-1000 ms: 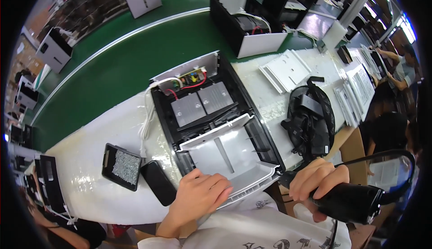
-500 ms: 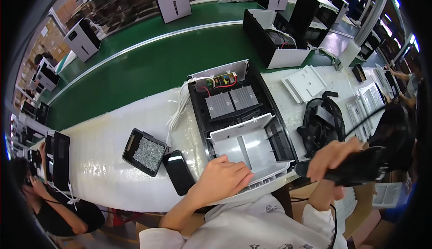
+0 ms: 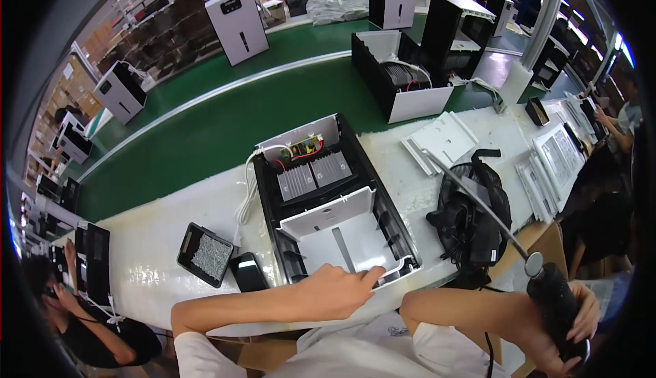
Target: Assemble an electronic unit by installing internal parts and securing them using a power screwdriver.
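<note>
My right hand (image 3: 577, 323), at the lower right, is wrapped round the black grip of an electric screwdriver (image 3: 552, 296). Its long, thin metal shaft slants up and left, over a black mesh fan assembly (image 3: 471, 207). My left hand (image 3: 338, 290) lies at the near edge of an appliance housing (image 3: 403, 231), index finger stretched toward the near right corner; its other fingers are partly hidden. Black outside, the housing lies on its back. Inside are grey finned metal blocks (image 3: 314, 176), a small circuit board with red wires (image 3: 304, 147) and a white compartment (image 3: 365, 241).
Left of the housing stand a black tray of screws (image 3: 212, 255) and a dark phone (image 3: 249, 272), partly behind my forearm. White panels (image 3: 444, 139) lie right. Beyond runs a green conveyor (image 3: 198, 118) carrying appliances, including an opened one (image 3: 403, 77). Other people work around.
My right hand has moved down and right, and the screwdriver's long shaft now shows. My left hand has slid along the near edge with its index finger extended. The whole view has shifted.
</note>
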Action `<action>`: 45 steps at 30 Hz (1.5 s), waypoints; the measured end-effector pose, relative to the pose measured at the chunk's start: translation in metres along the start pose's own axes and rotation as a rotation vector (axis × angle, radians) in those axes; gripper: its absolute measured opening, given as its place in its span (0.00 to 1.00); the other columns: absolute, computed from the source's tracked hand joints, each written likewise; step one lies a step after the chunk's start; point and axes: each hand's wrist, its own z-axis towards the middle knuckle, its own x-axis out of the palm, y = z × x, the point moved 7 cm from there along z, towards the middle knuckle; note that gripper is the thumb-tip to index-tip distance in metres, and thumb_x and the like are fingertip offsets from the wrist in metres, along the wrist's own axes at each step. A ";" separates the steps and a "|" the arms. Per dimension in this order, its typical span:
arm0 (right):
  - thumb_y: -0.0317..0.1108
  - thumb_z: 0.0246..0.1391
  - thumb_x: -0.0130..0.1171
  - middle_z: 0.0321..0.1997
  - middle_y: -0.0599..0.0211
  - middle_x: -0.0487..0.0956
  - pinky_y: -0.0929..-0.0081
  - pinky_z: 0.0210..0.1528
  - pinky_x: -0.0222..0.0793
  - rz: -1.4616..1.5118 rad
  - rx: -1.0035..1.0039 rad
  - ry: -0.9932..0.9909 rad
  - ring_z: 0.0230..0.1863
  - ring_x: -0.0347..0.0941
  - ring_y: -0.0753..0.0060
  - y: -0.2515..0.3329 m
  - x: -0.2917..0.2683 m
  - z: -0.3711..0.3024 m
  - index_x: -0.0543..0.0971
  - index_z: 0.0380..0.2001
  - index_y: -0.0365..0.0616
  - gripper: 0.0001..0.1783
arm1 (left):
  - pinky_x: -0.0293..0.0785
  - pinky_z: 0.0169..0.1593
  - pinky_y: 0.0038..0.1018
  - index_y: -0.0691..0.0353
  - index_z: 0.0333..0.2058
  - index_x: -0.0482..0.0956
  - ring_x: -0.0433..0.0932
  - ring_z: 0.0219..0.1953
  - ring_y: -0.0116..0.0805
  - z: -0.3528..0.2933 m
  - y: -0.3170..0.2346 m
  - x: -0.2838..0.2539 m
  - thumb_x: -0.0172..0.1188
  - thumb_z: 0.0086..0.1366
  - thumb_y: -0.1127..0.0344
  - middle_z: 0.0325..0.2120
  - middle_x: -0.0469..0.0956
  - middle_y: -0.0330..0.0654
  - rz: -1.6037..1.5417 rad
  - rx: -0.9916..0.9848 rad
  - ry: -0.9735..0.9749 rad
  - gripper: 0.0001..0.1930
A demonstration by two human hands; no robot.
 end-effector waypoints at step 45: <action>0.29 0.51 0.58 0.22 0.72 0.60 0.92 0.22 0.55 -0.171 0.054 -0.303 0.18 0.55 0.85 -0.101 -0.164 0.037 0.63 0.35 0.37 0.15 | 0.61 0.64 0.37 0.58 0.66 0.53 0.63 0.62 0.55 0.426 0.312 -0.162 0.56 0.49 0.74 0.58 0.62 0.55 -0.903 -0.717 -1.173 0.42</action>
